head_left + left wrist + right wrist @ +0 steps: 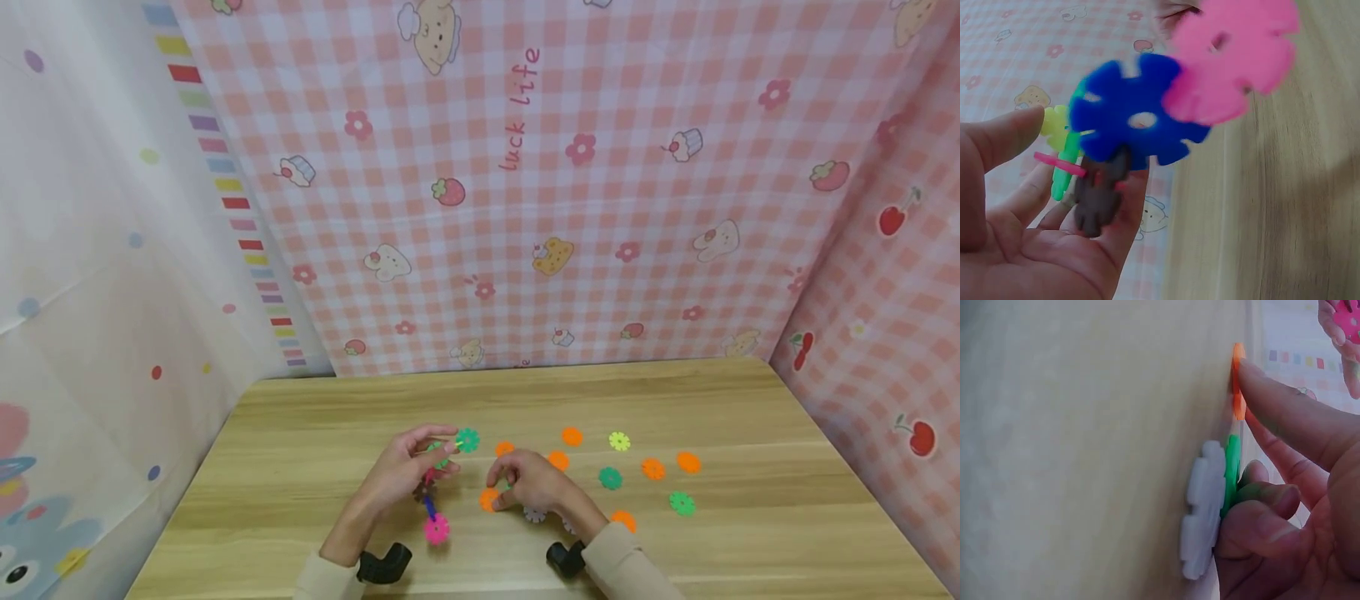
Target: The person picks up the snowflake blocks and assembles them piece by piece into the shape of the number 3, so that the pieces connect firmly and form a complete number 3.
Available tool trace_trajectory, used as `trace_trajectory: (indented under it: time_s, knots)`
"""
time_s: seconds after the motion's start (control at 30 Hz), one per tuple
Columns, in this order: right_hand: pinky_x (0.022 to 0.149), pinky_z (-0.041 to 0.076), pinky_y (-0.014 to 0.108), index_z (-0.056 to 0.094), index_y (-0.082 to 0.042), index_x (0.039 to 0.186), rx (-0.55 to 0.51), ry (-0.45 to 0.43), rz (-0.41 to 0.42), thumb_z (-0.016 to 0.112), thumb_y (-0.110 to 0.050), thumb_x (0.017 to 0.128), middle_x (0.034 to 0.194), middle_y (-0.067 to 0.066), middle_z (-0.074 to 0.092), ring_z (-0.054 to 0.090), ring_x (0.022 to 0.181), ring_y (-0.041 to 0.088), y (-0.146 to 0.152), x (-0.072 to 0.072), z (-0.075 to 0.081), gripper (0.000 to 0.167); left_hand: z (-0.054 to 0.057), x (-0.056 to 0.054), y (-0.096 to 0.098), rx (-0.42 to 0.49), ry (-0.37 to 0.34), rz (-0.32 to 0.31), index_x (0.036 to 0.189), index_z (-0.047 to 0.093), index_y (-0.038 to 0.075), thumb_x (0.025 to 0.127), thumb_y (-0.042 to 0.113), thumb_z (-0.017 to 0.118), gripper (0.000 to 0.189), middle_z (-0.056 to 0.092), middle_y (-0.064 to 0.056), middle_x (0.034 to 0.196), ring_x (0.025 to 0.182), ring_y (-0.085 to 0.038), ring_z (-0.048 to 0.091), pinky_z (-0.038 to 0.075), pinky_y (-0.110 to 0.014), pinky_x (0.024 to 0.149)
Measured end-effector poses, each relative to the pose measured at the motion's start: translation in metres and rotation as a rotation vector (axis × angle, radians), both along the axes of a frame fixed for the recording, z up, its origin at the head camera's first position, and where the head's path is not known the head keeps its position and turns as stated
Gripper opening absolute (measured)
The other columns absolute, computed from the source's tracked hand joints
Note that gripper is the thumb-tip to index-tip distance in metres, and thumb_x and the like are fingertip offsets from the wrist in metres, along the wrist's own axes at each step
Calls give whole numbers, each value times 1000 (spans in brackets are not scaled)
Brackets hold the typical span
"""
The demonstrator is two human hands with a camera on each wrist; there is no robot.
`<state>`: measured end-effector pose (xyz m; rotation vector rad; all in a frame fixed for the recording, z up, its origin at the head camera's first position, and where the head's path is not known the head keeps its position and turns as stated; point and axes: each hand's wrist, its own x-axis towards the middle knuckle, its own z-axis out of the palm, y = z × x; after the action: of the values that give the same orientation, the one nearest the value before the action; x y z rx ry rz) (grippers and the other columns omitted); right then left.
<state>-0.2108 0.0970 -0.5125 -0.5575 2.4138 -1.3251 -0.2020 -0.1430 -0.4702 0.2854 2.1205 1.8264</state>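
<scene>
My left hand [397,473] holds a chain of interlocking plastic snowflake discs. In the left wrist view its blue disc [1110,122], large pink disc [1241,56], brown disc [1099,199] and yellow disc [1055,127] show, the thumb tip against the yellow one. A green disc [468,440] stands at the far end, beyond the fingertips. My right hand [538,482] is low over the table, thumb and finger pinching an orange snowflake disc [488,500] at its edge. Under its curled fingers lie a green disc [1230,472] and a pale grey disc [1202,512].
Loose discs are spread on the wooden table [300,467] right of my hands: several orange discs [653,469], a yellow disc [619,442] and green discs [682,503]. A checked curtain [525,208] hangs behind the table, with more cloth at both sides.
</scene>
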Motion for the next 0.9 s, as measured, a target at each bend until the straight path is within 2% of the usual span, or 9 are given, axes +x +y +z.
trace_trajectory:
  time_s: [0.3, 0.43, 0.6, 0.77, 0.9]
  knots:
    - [68, 34, 30, 68, -9, 87, 41, 10, 1, 85, -2, 73, 78, 8, 49, 42, 76, 19, -3, 4, 3, 23, 3, 2, 0, -8, 6, -22, 135, 55, 5, 99, 26, 61, 42, 60, -17, 127, 102, -40, 67, 56, -42, 90]
    - [67, 35, 28, 67, -9, 86, 40, 21, -7, 86, -2, 72, 78, 7, 50, 43, 75, 17, -3, 4, 2, 25, 4, 3, 1, -8, 5, -20, 135, 56, 5, 99, 26, 61, 42, 60, -18, 127, 102, -39, 68, 57, -41, 89]
    - [69, 39, 27, 63, -7, 86, -14, -1, -12, 84, 3, 73, 75, 4, 52, 47, 70, 15, -3, 5, 2, 26, 3, 3, 2, 1, 4, -18, 134, 57, 4, 99, 25, 61, 40, 60, -24, 124, 100, -41, 67, 57, -43, 88]
    - [73, 46, 27, 61, -3, 87, -78, -31, -11, 75, 11, 78, 71, 3, 57, 60, 69, 13, -3, 6, 1, 22, 4, 4, 3, 5, 12, -30, 136, 55, 4, 100, 23, 59, 40, 59, -25, 125, 99, -41, 67, 57, -47, 88]
    - [69, 50, 24, 62, -2, 94, -108, -1, -21, 64, 14, 84, 76, 6, 64, 66, 74, 17, 0, 8, 5, 19, 6, 4, 5, -5, 22, -43, 141, 51, 8, 102, 24, 57, 44, 55, -25, 129, 100, -39, 67, 57, -47, 87]
